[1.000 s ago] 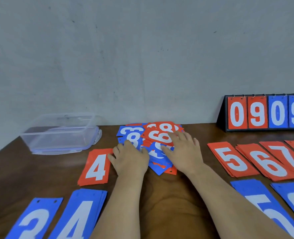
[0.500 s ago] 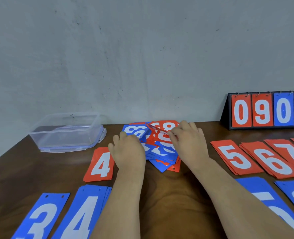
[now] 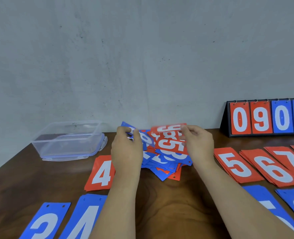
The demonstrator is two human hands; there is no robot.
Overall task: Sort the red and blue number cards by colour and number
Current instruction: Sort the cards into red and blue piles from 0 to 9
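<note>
A mixed heap of red and blue number cards (image 3: 167,159) lies at the middle of the table. My left hand (image 3: 126,149) pinches a blue card (image 3: 127,126) lifted at the heap's left side. My right hand (image 3: 198,144) pinches a red card (image 3: 168,128), raised off the top of the heap; its digit looks like a 6 or 9. Sorted piles lie around: red 4 (image 3: 101,173), blue 3 (image 3: 44,221), blue 4 (image 3: 84,219), red 5 (image 3: 236,164), red 6 (image 3: 272,168), red 7 (image 3: 291,159).
A clear plastic box (image 3: 68,140) stands at the back left. A flip scoreboard (image 3: 267,118) showing 0 9 0 9 stands at the back right against the wall. More blue cards (image 3: 270,206) lie at the front right, cut by the frame edge.
Both hands were flat on the heap a second ago. Each has since picked up a card and lifted it, blue on the left and red on the right.
</note>
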